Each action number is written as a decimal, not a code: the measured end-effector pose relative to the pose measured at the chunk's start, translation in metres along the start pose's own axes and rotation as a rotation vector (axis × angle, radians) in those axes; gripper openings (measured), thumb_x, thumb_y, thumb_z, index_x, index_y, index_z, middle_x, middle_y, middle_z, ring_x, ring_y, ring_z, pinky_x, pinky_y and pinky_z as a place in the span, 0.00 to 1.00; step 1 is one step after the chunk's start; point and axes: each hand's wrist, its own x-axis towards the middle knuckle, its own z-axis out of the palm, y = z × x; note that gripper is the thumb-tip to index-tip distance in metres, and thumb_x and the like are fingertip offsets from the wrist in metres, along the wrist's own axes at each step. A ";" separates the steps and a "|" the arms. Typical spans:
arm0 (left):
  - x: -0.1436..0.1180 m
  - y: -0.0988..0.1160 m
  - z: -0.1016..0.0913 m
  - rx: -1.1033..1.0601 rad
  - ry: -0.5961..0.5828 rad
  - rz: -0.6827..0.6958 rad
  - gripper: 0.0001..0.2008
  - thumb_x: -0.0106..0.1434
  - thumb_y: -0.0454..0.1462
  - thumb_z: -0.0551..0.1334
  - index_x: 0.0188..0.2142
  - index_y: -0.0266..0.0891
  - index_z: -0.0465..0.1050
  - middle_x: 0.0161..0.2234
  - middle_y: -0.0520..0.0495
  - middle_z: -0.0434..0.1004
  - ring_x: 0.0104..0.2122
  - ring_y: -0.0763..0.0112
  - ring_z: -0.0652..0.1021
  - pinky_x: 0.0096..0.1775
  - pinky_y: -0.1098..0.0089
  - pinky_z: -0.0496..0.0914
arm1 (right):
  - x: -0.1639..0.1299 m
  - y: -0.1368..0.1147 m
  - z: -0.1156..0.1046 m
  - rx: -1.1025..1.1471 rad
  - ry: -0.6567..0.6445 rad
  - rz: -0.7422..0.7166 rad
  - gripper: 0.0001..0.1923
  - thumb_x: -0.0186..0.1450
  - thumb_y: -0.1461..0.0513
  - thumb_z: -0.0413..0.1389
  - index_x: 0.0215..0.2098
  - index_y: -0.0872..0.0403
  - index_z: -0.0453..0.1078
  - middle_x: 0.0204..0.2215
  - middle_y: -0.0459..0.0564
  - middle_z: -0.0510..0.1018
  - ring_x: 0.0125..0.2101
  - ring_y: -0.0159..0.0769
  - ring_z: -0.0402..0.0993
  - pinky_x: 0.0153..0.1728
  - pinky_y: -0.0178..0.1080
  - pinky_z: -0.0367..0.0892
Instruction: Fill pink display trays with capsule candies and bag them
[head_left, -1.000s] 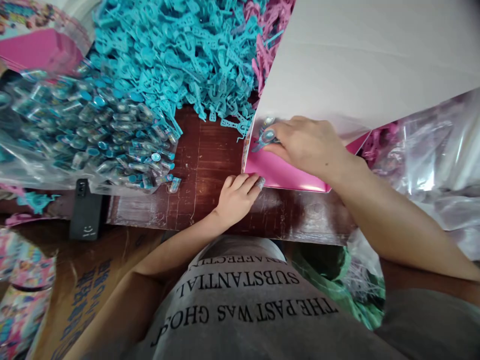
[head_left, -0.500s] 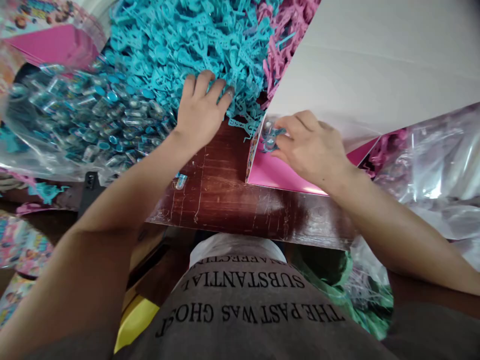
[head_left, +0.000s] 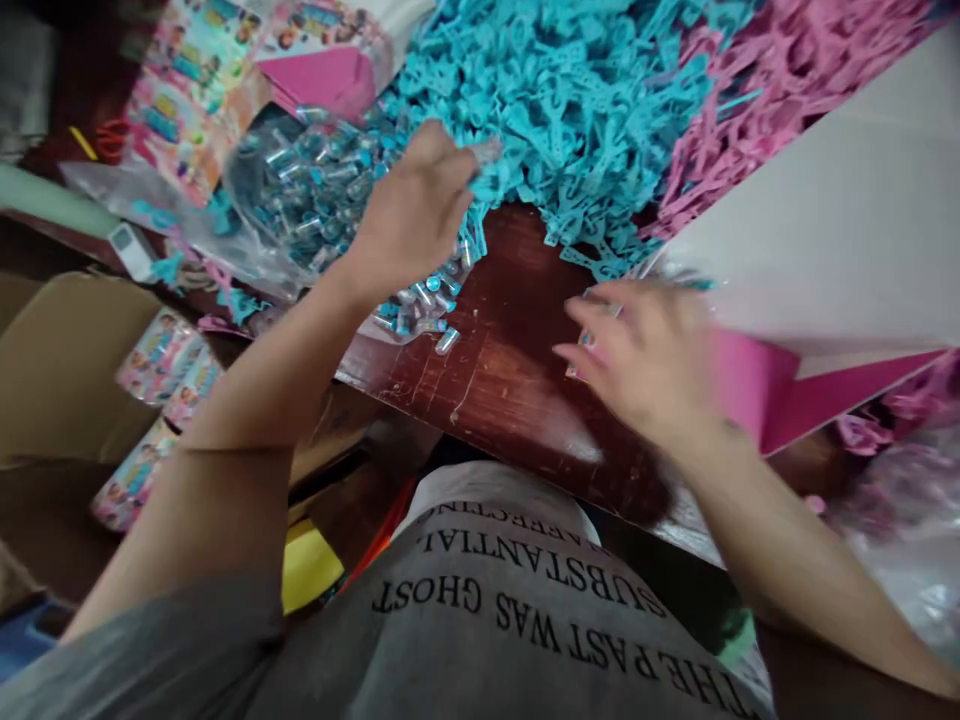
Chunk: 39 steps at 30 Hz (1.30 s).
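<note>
Left hand [head_left: 416, 212] nearer clear cylindrical vials [head_left: 315, 178]

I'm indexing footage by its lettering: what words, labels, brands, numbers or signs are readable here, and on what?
"THE PAST WAS GHOST": grey shirt, upside down.
"SUBSTANTIAL": same shirt.
"AFFECTING": same shirt; its start is unclear.
Too blurred to read: lettering on the printed packs at lower left and the colourful packaging at upper left.

R hand [head_left: 649, 355] blurred, clear item [head_left: 487, 151] by L hand [head_left: 416, 210] too blurry to ID, blue pile [head_left: 562, 110] cropped @ top
</note>
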 end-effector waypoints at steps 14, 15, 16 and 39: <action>-0.217 0.023 0.008 -0.589 0.072 -0.683 0.21 0.65 0.57 0.73 0.33 0.41 0.84 0.26 0.50 0.77 0.30 0.70 0.76 0.34 0.69 0.70 | 0.055 -0.060 0.075 0.960 -0.135 0.041 0.18 0.77 0.57 0.57 0.64 0.48 0.69 0.52 0.54 0.81 0.47 0.40 0.80 0.48 0.45 0.78; -0.215 0.025 0.009 -0.609 0.026 -0.668 0.22 0.65 0.57 0.72 0.34 0.41 0.85 0.27 0.50 0.77 0.30 0.70 0.76 0.35 0.69 0.71 | 0.053 -0.059 0.067 1.027 -0.136 0.036 0.18 0.77 0.57 0.58 0.64 0.47 0.70 0.52 0.53 0.82 0.46 0.38 0.81 0.47 0.43 0.78; -0.211 0.026 0.010 -0.630 -0.007 -0.655 0.22 0.65 0.58 0.72 0.34 0.41 0.85 0.26 0.50 0.77 0.30 0.70 0.76 0.34 0.69 0.71 | 0.052 -0.060 0.059 1.061 -0.149 0.013 0.17 0.77 0.57 0.58 0.63 0.46 0.71 0.53 0.52 0.83 0.47 0.37 0.82 0.48 0.42 0.78; -0.230 0.021 0.001 -0.440 0.305 -0.647 0.20 0.69 0.56 0.70 0.37 0.41 0.83 0.30 0.49 0.82 0.28 0.71 0.77 0.34 0.70 0.73 | 0.094 -0.100 0.092 0.420 -0.301 0.088 0.17 0.79 0.55 0.54 0.62 0.48 0.76 0.58 0.56 0.83 0.57 0.51 0.78 0.47 0.48 0.77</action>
